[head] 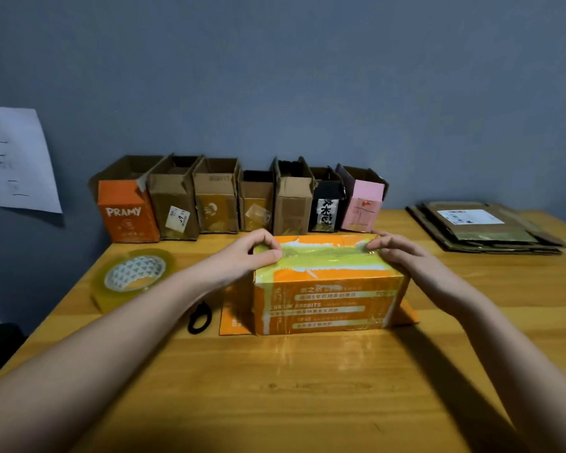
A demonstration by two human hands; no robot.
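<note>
Wooden bench [307, 387] against a blue-grey wall. Left hand [242, 259]: fingers [270, 253] curled, thumb and forefinger pinching the tape strip [324, 258] at the left end of the orange box [327, 299] top. Right hand [406, 259]: fingers [376, 245] straight, pressing the strip's right end flat. Box sits mid-frame on the bench, long side facing the camera. Black scissors [200, 317] just left of it; tape roll [134, 276] further left. Row of open cartons [236, 197] along the wall behind. Flattened cardboard stack [484, 227] at right. Paper sheet [17, 158] on the wall, left edge of frame.
</note>
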